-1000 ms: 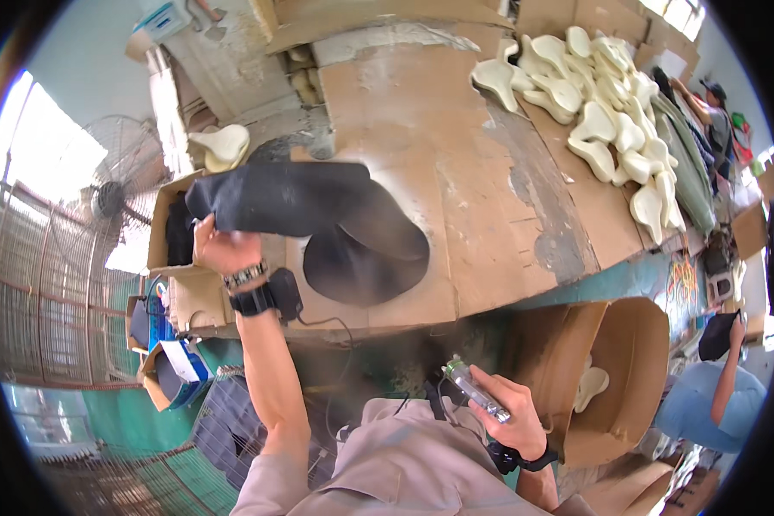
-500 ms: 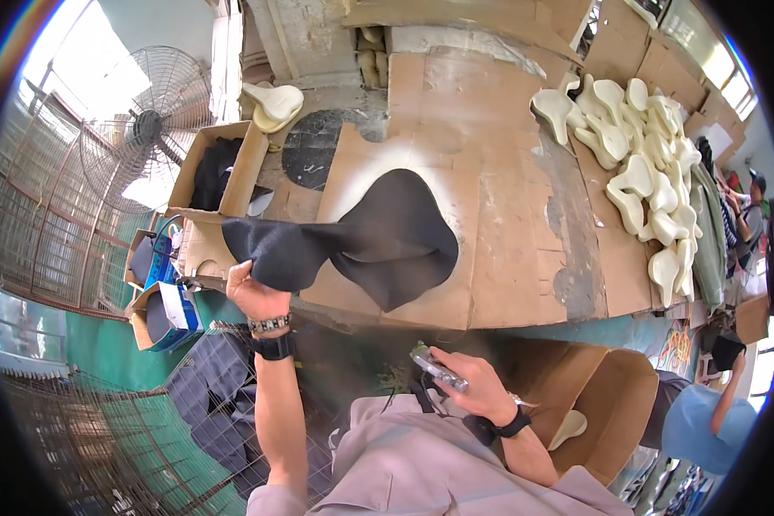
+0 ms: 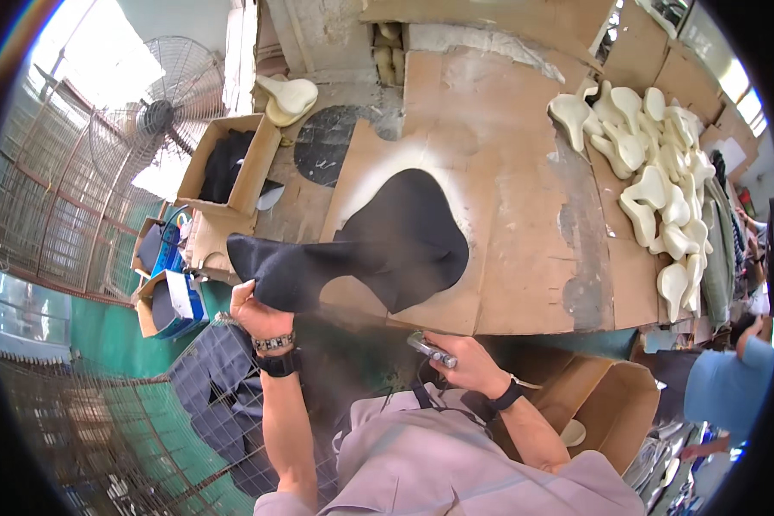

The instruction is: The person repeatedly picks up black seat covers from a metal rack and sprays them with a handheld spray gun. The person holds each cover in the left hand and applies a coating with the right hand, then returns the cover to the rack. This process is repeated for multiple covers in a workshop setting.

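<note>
Right hand (image 3: 471, 363) moved nearer the table (image 3: 525, 279), forearm (image 3: 533, 427) slanting leftward.

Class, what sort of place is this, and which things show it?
Probably a workshop or factory: many matching cream saddle-shaped pieces lie on a cardboard-covered bench, with a large caged fan at the left.

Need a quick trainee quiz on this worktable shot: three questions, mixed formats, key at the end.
1. Which of the person's hands holds the silver tool?
2. True or false: most of the cream pieces lie toward the worktable's left end.
3. What colour is the sheet gripped by the left hand? A) cream B) green C) black

Key:
1. The right hand.
2. False: most cream pieces lie toward the right of the worktable.
3. C
</note>
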Available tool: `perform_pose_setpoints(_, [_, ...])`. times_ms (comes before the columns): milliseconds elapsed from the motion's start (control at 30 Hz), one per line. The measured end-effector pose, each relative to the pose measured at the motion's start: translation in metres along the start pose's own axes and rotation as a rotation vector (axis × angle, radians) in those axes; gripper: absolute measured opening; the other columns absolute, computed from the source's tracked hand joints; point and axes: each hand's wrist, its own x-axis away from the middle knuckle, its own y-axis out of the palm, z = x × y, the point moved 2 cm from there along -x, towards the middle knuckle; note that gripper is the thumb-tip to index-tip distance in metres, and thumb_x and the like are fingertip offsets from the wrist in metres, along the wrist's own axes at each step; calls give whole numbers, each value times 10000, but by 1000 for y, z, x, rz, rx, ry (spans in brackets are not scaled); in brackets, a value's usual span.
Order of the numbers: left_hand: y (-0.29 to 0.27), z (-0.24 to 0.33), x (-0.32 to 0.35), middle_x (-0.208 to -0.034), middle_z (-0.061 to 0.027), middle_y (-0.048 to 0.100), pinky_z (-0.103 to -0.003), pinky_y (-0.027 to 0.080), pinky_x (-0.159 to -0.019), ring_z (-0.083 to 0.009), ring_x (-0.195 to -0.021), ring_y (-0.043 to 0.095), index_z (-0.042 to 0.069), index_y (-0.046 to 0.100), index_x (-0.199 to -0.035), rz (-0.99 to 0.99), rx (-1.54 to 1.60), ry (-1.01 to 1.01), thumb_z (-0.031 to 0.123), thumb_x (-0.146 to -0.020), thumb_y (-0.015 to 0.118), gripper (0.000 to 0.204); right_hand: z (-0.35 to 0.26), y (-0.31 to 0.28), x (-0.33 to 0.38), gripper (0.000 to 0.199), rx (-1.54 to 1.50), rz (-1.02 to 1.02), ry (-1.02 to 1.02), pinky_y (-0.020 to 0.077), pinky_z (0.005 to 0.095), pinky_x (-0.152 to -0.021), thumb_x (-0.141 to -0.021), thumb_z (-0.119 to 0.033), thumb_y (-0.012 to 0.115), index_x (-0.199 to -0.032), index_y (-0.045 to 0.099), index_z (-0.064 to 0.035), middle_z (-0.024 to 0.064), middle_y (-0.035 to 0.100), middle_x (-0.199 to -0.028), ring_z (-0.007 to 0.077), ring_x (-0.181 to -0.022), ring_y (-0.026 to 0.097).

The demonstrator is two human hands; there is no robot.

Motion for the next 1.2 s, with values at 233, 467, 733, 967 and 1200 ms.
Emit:
perform_pose_setpoints(233, [-19, 25, -8, -1078, -180, 716, -462, 508, -962, -363, -1003, 679, -34, 665, -1029, -19, 3, -127, 161, -756, 575, 347, -10, 37, -13, 608, -18, 34, 172, 498, 456, -748, -803, -100, 671, -1372, 476, -12, 260, 653, -965, 433, -866, 638])
perform_pose_setpoints(467, [-73, 52, -34, -1082, -169, 708, -461, 511, -960, -354, -1004, 675, -35, 652, -1056, 59, 2, -274, 142, -739, 559, 374, -35, 84, -16, 667, 13, 58, 314, 494, 445, -760, -803, -119, 665, -1423, 450, 0, 265, 660, -962, 421, -880, 645])
perform_pose_setpoints(733, [-89, 76, -35, -1096, -203, 707, -477, 513, -976, -371, -1004, 685, -64, 638, -1076, 42, 60, -345, 149, -761, 569, 386, -63, 89, -17, 575, -72, 256, 420, 508, 349, -868, -849, -128, 704, -1386, 530, -17, 208, 693, -1074, 285, -925, 680])
perform_pose_setpoints(967, [-106, 105, -14, -1021, -176, 722, -461, 533, -929, -345, -940, 699, -34, 656, -1017, 6, 97, -163, 156, -766, 553, 331, -23, 75, -83, 597, -111, 142, 319, 503, 354, -905, -826, -109, 696, -1389, 523, -11, 223, 681, -1164, 327, -1007, 684])
perform_pose_setpoints(1200, [-108, 118, 17, -929, -127, 733, -431, 554, -866, -317, -875, 709, 36, 665, -832, 216, -42, 61, 150, -749, 558, 177, 35, 89, -173, 717, -279, -242, 245, 524, 310, -701, -782, -122, 729, -1447, 475, -35, 104, 702, -867, 172, -737, 669])
